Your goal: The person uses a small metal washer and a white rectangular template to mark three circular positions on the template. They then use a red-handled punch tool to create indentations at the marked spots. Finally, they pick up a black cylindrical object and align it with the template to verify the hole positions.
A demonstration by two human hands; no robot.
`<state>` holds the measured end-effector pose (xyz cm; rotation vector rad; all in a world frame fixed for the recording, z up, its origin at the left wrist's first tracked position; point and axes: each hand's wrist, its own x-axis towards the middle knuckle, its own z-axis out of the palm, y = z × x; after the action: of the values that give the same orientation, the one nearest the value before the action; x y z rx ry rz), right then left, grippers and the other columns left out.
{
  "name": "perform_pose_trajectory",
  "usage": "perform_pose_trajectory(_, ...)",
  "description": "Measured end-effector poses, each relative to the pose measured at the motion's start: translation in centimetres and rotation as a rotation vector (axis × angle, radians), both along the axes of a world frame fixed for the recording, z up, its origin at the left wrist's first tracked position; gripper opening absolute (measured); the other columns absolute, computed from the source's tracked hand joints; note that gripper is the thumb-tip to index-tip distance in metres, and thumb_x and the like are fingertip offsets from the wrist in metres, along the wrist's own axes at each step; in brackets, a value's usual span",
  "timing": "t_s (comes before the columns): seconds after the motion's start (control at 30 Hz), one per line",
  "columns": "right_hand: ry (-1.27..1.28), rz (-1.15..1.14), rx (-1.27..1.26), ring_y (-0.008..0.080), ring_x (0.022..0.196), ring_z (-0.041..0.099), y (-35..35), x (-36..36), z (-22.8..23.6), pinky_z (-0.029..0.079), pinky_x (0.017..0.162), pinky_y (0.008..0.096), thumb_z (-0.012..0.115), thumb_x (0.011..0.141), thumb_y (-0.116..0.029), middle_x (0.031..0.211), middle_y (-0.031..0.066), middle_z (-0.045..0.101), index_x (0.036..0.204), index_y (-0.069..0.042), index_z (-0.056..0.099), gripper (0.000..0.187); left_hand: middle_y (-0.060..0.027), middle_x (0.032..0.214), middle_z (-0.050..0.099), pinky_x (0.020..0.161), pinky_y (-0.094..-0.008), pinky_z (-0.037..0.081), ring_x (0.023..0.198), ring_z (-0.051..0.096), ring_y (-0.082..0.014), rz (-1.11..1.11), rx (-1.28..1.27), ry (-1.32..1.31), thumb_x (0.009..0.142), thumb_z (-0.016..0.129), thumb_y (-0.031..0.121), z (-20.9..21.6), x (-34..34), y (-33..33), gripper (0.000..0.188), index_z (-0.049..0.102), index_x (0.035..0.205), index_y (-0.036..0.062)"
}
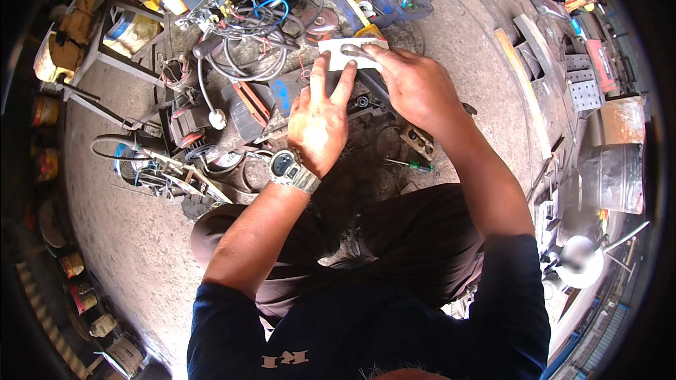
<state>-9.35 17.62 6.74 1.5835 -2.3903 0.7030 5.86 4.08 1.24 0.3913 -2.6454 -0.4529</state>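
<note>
A small white rectangular piece lies ahead of me on a dark flat surface. My left hand rests with two fingers stretched out and apart, their tips pressing on its near edge. A watch is on that wrist. My right hand reaches in from the right, fingers closed on a small dark curved piece that lies against the white face; its exact kind is not clear. A yellow-bladed tape measure sits just beyond. Near the right wrist are a metal block and a green-handled screwdriver.
Coiled grey cable and an angle grinder lie to the left. At the back stands a blue tool crate. A wooden strip and a perforated metal plate lie on the right. A metal-framed stand occupies the far left.
</note>
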Motion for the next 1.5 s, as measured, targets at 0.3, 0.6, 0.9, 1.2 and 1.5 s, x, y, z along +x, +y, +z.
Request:
perform_pose_trajectory(0.3,0.107,-0.002,0.134,0.0345,0.087,0.076,-0.8,0.1,0.6,0.062,0.076,0.0482,0.059,0.095,-0.009,0.108,0.0160,0.077,0.132,-0.013,0.071,0.039,-0.0252,0.161,0.040,0.089,-0.0469,0.060,0.104,0.072,-0.0397,0.006,-0.093,-0.058,0.081,0.067,0.000,0.3,0.0,-0.1,0.085,0.045,0.160,0.0216)
perform_pose_trajectory(0.6,0.144,0.001,0.127,0.0361,0.087,0.076,-0.7,-0.3,0.3,0.062,0.075,0.0481,0.058,0.093,-0.006,0.110,0.0158,0.077,0.133,-0.017,0.072,0.043,-0.0248,0.162,0.040,0.085,-0.0453,0.062,0.097,0.073,-0.0371,0.012,-0.163,-0.092,0.081,0.068,0.003,0.2,0.2,-0.2,0.087,0.043,0.162,0.0234)
perform_pose_trajectory(0.9,0.106,0.016,0.086,0.0344,0.091,0.076,-0.8,-0.6,0.4,0.062,0.080,0.0466,0.059,0.093,-0.007,0.115,0.0119,0.077,0.135,-0.017,0.071,0.044,-0.0254,0.161,0.041,0.083,-0.0437,0.062,0.097,0.074,-0.0354,0.005,-0.168,-0.094,0.081,0.068,0.002,0.4,0.1,-0.2,0.087,0.044,0.161,0.0230)
perform_pose_trajectory(1.2,0.055,0.022,0.043,0.0369,0.092,0.075,-0.2,-1.0,0.1,0.062,0.079,0.0451,0.060,0.098,-0.010,0.111,0.0145,0.076,0.136,-0.017,0.071,0.039,-0.0255,0.159,0.042,0.085,-0.0448,0.062,0.099,0.073,-0.0380,0.001,-0.154,-0.080,0.080,0.067,0.000,0.3,0.0,-0.2,0.087,0.044,0.161,0.0210)
perform_pose_trajectory(1.5,-0.591,-0.278,-0.258,0.0265,0.083,0.075,0.2,-4.2,-2.8,0.059,0.074,0.0396,0.070,0.103,-0.029,0.104,0.0141,0.078,0.125,-0.001,0.072,0.035,-0.0248,0.158,0.044,0.083,-0.0452,0.062,0.096,0.074,-0.0369,-0.003,-0.134,-0.066,0.079,0.067,-0.001,0.8,0.0,-0.2,0.086,0.048,0.159,0.0206)
